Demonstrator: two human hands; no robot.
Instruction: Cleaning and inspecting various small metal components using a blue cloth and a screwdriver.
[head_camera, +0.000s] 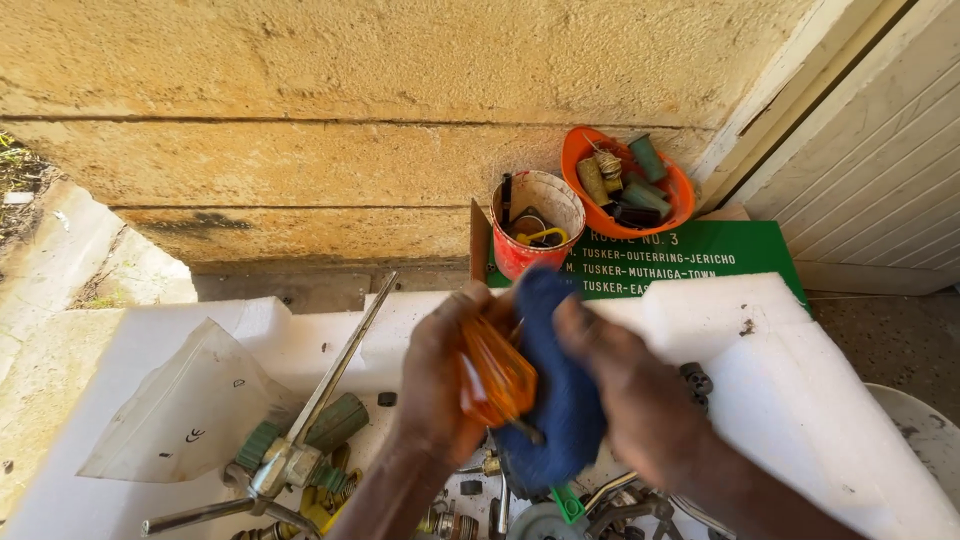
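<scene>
My left hand (435, 385) grips a screwdriver by its clear orange handle (497, 375), with the dark shaft pointing down and right. My right hand (625, 395) holds a dark blue cloth (560, 400) wrapped against the handle and shaft. Both hands are slightly blurred. They hover over a white foam sheet (760, 370) strewn with metal parts.
A metal tap fitting with a long rod (290, 455) and a clear plastic bag (190, 410) lie at the left. A red tub (537, 235) and an orange bowl (628, 185) of small parts stand by the stone wall, on a green sign board (700, 262).
</scene>
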